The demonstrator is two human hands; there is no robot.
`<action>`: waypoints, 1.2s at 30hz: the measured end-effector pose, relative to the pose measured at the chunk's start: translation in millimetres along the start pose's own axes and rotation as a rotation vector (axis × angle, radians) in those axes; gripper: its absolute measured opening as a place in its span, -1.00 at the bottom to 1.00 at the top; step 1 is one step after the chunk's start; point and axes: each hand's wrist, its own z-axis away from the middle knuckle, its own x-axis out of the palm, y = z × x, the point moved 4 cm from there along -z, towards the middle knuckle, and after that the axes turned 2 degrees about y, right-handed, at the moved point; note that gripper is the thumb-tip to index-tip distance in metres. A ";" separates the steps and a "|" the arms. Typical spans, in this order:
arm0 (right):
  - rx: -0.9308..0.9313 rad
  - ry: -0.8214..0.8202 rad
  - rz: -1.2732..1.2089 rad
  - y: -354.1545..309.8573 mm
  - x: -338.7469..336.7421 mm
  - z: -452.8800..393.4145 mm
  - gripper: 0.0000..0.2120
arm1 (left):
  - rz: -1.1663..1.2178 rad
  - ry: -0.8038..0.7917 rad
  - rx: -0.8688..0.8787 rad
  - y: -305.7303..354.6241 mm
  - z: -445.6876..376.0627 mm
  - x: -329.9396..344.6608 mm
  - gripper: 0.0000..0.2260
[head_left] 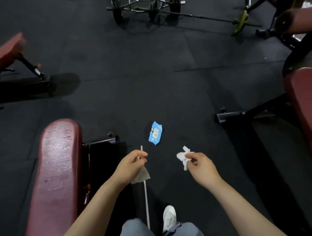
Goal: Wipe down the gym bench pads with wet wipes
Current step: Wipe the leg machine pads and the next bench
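Two wipes are out. Leftmost lies the maroon bench pad (pixel 58 171); beside it the left hand (pixel 129 165) pinches a flat wet wipe (pixel 141 176) in a closed grip. The blue wipe pack (pixel 155 133) sits on the floor ahead. The right hand (pixel 200 165) pinches a crumpled wipe (pixel 184 156). Wiping seems about to begin; next, bring a wipe onto the pad.

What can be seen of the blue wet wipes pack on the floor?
The wet wipes pack is a soft blue plastic pouch with a pale label or flap on its upper face. It lies flat and slightly tilted on the dark rubber floor, between two maroon benches, just beyond both hands. Nothing touches it except the floor.
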 end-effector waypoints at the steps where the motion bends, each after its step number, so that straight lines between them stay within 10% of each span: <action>1: 0.001 -0.007 0.022 -1.9 -5.7 -16.8 -0.68 | -0.012 0.008 -0.013 5.0 -16.2 0.7 -0.83; 21: 0.234 0.036 -0.073 -22.6 34.4 -354.0 -0.71 | -0.389 -0.174 -0.152 23.4 -383.0 -14.3 -0.84; 36: 0.292 0.048 -0.055 168.7 146.7 -599.1 -0.72 | -0.548 -0.165 -0.362 -206.2 -680.3 122.9 -0.92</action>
